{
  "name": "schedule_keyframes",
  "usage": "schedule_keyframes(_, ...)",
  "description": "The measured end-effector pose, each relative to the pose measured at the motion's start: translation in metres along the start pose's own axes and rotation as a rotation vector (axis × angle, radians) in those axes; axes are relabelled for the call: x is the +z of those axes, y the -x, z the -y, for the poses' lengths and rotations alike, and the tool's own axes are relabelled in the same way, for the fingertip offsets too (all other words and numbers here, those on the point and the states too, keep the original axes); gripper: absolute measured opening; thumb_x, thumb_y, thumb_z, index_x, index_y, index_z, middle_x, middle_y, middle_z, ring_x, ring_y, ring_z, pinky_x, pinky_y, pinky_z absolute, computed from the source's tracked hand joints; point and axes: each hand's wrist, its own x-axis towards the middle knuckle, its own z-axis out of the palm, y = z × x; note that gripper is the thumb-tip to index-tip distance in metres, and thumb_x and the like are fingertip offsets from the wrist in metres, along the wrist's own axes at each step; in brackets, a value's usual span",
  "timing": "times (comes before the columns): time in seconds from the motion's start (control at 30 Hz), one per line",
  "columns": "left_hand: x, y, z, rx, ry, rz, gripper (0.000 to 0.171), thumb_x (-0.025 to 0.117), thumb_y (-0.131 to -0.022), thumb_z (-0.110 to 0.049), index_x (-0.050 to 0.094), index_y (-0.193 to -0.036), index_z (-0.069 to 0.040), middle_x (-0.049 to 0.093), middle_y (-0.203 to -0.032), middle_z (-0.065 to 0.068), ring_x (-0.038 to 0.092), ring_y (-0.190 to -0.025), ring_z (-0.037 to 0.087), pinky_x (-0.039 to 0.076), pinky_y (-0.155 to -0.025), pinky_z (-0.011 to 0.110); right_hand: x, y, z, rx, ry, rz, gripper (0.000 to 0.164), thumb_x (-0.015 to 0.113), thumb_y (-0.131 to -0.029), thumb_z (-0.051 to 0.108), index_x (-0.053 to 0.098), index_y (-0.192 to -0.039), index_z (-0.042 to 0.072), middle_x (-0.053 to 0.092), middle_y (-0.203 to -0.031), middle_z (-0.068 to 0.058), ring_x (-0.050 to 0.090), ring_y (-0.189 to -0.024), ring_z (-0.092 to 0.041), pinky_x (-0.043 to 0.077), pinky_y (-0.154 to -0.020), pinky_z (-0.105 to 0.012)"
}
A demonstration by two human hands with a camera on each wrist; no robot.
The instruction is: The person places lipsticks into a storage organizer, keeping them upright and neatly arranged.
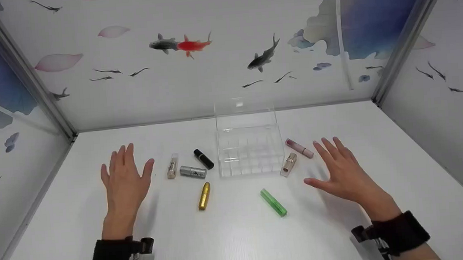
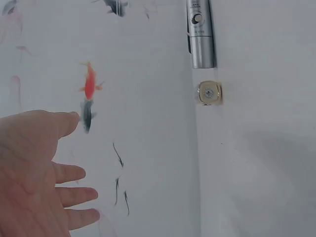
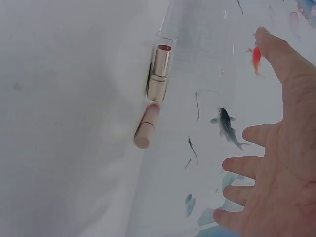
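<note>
My left hand [image 1: 124, 182] hovers over the left side of the table, fingers straight and spread, holding nothing. Nearest to it is a clear-cased lipstick [image 1: 172, 166], with a silver lipstick tube [image 1: 193, 172] and a black one [image 1: 203, 159] just beyond. A gold bullet-shaped tube [image 1: 204, 196] lies nearer the front. On the right, my right hand [image 1: 344, 175] is also spread and holds nothing. Close to its fingertips lie a pink lip gloss tube [image 1: 299, 148] and a lipstick with a clear cap [image 3: 160, 74]. A green tube [image 1: 273, 202] lies to the left of that hand.
A clear plastic organizer box [image 1: 250, 151] with small compartments stands at mid-table, its transparent lid [image 1: 244, 113] raised at the back. Printed panels with fish and petals [image 1: 227, 80] enclose the white table [image 1: 240, 245] at the back and both sides.
</note>
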Motion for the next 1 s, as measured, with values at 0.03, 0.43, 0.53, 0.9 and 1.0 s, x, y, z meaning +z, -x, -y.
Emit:
schedule_keyframes(0.03, 0.0, 0.0, -0.004, 0.024, 0.021, -0.037, 0.059, 0.059, -0.1, -0.03, 0.043, -0.146, 0.003, 0.044, -0.15, 0.028, 0.038, -0.142, 0.044, 0.026, -0.118, 0.062, 0.0, 0.0, 0.002, -0.023, -0.007, -0.022, 0.093, 0.073, -0.086, 0.05, 0.031, -0.155, 0.003, 0.03, -0.159, -0.027, 0.021, -0.149, -0.051, 0.023, -0.117, -0.067)
schedule_keyframes(0.43, 0.007, 0.017, -0.078, 0.393, 0.132, 0.098, 0.021, 0.065, -0.097, -0.017, 0.068, -0.117, -0.014, 0.074, -0.112, 0.002, 0.07, -0.1, 0.019, 0.059, -0.08, 0.032, 0.004, 0.0, 0.048, -0.233, -0.1, -0.013, 0.048, 0.073, -0.091, 0.026, 0.059, -0.135, 0.009, 0.072, -0.118, -0.011, 0.072, -0.096, -0.028, 0.059, -0.079, -0.045)
schedule_keyframes(0.53, 0.012, 0.024, -0.091, 0.465, 0.144, 0.171, 0.018, 0.065, -0.097, -0.017, 0.068, -0.115, -0.015, 0.073, -0.11, 0.0, 0.071, -0.098, 0.017, 0.059, -0.079, 0.031, 0.007, -0.003, 0.057, -0.261, -0.104, 0.055, 0.042, 0.07, -0.094, 0.025, 0.061, -0.131, 0.008, 0.075, -0.11, -0.009, 0.072, -0.095, -0.026, 0.058, -0.078, -0.043)
schedule_keyframes(0.9, 0.042, 0.035, -0.118, 0.637, 0.19, 0.349, 0.018, 0.066, -0.095, -0.011, 0.067, -0.112, -0.011, 0.075, -0.106, 0.005, 0.071, -0.096, 0.021, 0.058, -0.082, 0.036, 0.014, -0.02, 0.079, -0.257, -0.108, 0.215, 0.025, 0.076, -0.088, 0.023, 0.07, -0.103, 0.004, 0.074, -0.087, -0.005, 0.067, -0.075, -0.016, 0.053, -0.065, -0.029)
schedule_keyframes(1.0, 0.053, 0.036, -0.126, 0.636, 0.158, 0.386, 0.019, 0.067, -0.095, -0.012, 0.067, -0.113, -0.011, 0.074, -0.106, 0.006, 0.071, -0.097, 0.021, 0.057, -0.083, 0.036, 0.015, -0.026, 0.089, -0.242, -0.09, 0.261, 0.025, 0.078, -0.085, 0.022, 0.069, -0.099, 0.003, 0.072, -0.081, -0.004, 0.064, -0.071, -0.015, 0.051, -0.063, -0.027)
